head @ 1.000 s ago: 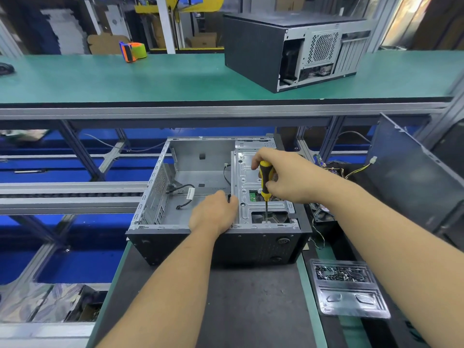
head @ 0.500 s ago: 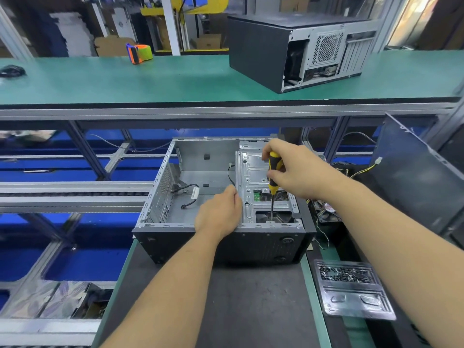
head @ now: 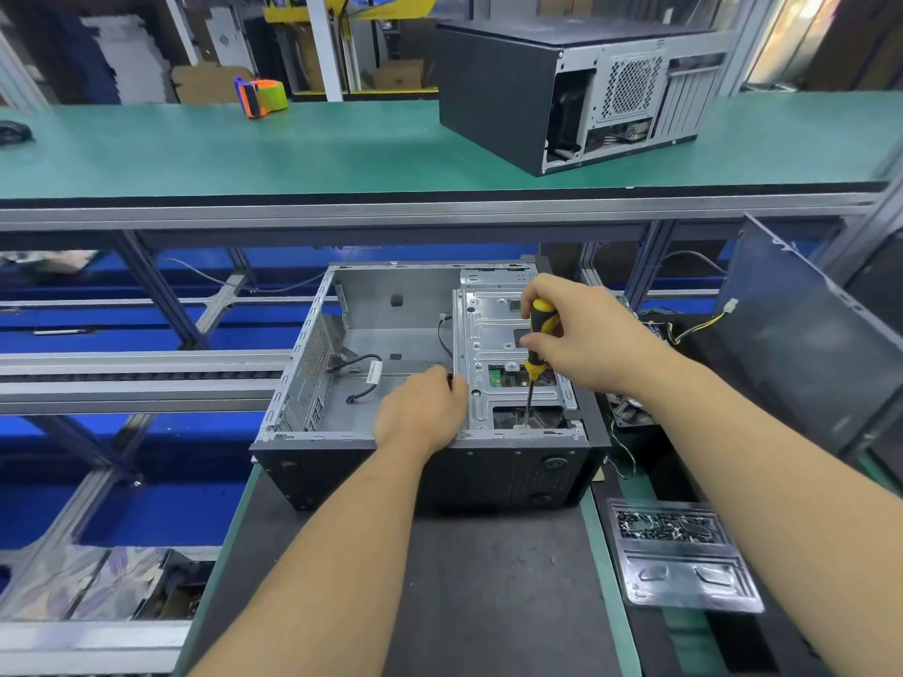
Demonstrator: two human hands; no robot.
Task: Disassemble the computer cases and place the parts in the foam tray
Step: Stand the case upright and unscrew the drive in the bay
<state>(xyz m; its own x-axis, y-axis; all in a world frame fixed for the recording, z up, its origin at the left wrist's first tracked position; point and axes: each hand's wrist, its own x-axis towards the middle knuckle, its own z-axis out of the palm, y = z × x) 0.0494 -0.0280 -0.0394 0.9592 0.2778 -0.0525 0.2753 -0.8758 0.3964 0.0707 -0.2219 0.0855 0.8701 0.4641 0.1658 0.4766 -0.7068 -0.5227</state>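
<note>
The right hand [head: 581,334] was curled round the yellow-and-black handle of a screwdriver [head: 537,344], one grip clamped on one tool, the shaft held nearly upright so that its tip met the near edge of the drive cage [head: 493,373], apparently on a screw there; the screw itself was too small to make out. Left of that grip, the left hand [head: 420,417] rested on the near rim of the open computer case [head: 391,466], its fingers curled over the cage's edge, probably to steady the metal against the turning force. Whether they truly gripped it could not be told.

The case lay on its side on the dark desk [head: 464,603], open face up, which gave the tool a straight path down. Inside, left of the left hand, one loose black cable [head: 361,378] lay on the floor of the case.

Below and right of the screwdriver grip sat one grey tray [head: 684,579], its far compartment holding many small dark screws, uncounted. Beyond both hands, a second computer case [head: 562,90] stood closed on the green shelf [head: 244,153], making two cases in all, beside one tape dispenser [head: 261,96].
</note>
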